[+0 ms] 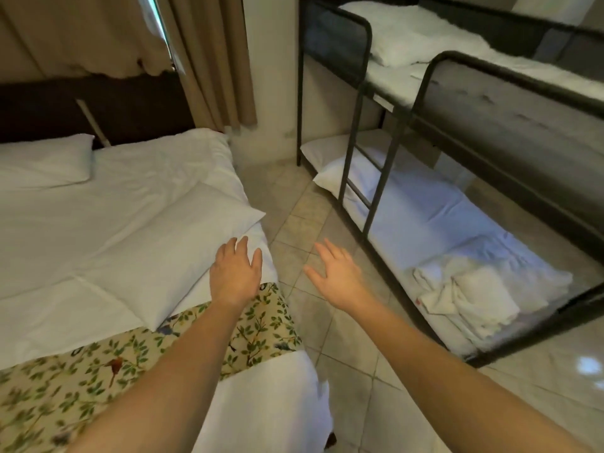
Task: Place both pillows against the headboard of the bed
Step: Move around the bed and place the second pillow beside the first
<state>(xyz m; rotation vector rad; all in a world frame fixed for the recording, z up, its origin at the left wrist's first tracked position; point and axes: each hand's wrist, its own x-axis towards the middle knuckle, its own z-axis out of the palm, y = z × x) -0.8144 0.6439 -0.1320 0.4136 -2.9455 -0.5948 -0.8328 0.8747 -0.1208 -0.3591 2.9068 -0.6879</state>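
On the white bed (98, 223), one pillow (42, 161) is set by the dark headboard (81, 109); another pillow (170, 253) is touched by the spread left hand (236, 273). The right hand (336, 276) is held wide over tiled floor (310, 223), beside a bunk bed (392, 125).

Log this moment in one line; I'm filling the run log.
left hand: open, on near pillow | right hand: open, over floor | far pillow: by headboard
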